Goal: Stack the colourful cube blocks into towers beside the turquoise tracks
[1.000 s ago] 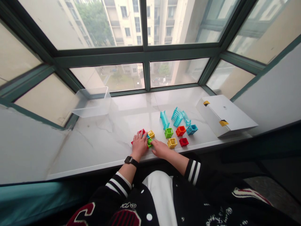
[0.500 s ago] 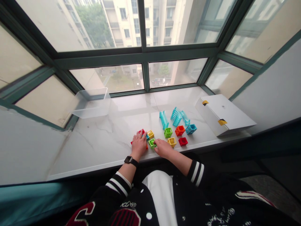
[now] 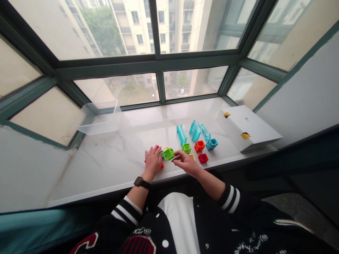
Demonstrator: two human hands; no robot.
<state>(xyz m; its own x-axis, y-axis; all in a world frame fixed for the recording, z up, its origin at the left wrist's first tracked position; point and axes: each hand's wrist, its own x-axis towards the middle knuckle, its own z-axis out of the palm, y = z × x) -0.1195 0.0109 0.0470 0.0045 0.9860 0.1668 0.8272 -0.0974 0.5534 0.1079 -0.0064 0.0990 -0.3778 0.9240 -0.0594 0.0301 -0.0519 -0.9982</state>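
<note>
Head view gives me both bare hands working near the front edge of a marble-patterned windowsill [image 3: 106, 169]. My right hand [image 3: 187, 163] is pinched, thumb and fingers closed on the right edge of an open-framed green block [image 3: 167, 154], which sits tilted in the gap between the two hands. Palm down, my left hand [image 3: 153, 162] lies with its fingers extended over a cluster of blocks; their undersides are hidden, so I cannot tell whether it grips anything. Out from under that hand peek a red block [image 3: 157, 147] at the fingertips and an orange block [image 3: 162, 165] by the thumb side. A yellow block [image 3: 165, 148] shows just behind the green one.

Partly covered by the right hand, a yellow cube [image 3: 193, 156] stands just behind its knuckles. Beyond the same hand I see a green cube [image 3: 186, 148]; to its right are an orange cube [image 3: 199, 146], a blue cube [image 3: 212, 144] and a red cube [image 3: 203, 158]. Farther out past the right hand lie a straight turquoise track piece [image 3: 181, 134] and a curved turquoise track piece [image 3: 195, 131]. Well apart, a clear plastic bin [image 3: 102, 129] sits beyond and left of the left hand; a white box [image 3: 250, 123] rests far to the right hand's right.
</note>
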